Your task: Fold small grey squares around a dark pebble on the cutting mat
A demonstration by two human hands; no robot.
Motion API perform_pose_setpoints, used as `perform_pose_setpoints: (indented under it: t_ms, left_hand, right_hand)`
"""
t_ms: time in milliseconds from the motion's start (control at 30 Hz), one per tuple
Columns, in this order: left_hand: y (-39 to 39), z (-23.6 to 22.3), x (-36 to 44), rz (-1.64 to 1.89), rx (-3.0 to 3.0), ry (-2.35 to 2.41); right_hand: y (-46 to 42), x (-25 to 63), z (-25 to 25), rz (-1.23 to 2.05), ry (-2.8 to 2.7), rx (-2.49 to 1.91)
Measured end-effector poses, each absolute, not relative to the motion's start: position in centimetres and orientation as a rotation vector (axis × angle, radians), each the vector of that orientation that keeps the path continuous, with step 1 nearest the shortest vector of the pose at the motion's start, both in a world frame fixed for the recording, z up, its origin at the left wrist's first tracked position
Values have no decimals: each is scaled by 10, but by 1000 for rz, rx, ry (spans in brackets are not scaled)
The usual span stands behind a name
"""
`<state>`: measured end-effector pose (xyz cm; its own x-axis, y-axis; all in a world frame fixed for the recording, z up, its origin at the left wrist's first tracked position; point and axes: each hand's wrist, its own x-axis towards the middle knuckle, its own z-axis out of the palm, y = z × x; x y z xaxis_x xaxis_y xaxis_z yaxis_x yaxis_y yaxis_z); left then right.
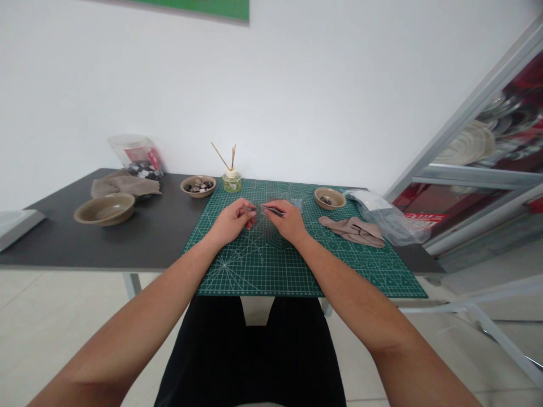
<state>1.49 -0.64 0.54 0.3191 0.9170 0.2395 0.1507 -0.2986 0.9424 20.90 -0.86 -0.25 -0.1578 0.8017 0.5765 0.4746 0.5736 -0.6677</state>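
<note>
Over the green cutting mat (237, 271), my left hand (234, 220) is closed, its thumb and fingertips pinching a small dark piece (252, 209) too small to name. Facing it, my right hand (289, 219) grips slim, pointed tweezers (274, 211), tips directed left at a small gap from the left fingertips. Behind the right knuckles lies a bluish see-through piece of plastic (297, 203), partly hidden. To the right, a small brown bowl (330, 206) holds a few dark pieces. Farther left, another brown bowl (198, 193) contains several dark and pale stone-like pieces.
A reed diffuser (232, 182) stands at the mat's back left edge. Right of my hands lie a crumpled brown cloth (356, 230) and a clear plastic bag (384, 215). On the left are a larger bowl (104, 212), another cloth (123, 183) and a clear container (133, 150).
</note>
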Motion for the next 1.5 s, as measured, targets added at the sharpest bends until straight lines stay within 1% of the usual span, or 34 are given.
perform_pose_setpoints:
  t_ms: [167, 533, 767, 967, 1233, 1500]
  left_hand:
    - [-7, 4, 15, 1073, 1654, 915]
    - [-3, 0, 14, 1012, 1571, 802]
    - [-2, 1, 11, 1026, 1716, 870]
    - [-3, 3, 11, 1008, 1735, 925]
    - [-3, 0, 10, 986, 1804, 967]
    - [-4, 2, 10, 970, 1821, 975]
  right_hand:
    - [-11, 206, -1, 388, -1906, -1015]
    - [-13, 207, -1, 487, -1928, -1030]
    - [-11, 208, -1, 507, -1879, -1084]
    - [-11, 208, -2, 514, -1802, -1117]
    - [-12, 208, 1, 527, -1871, -1042]
    - [-12, 208, 1, 571, -1807, -1132]
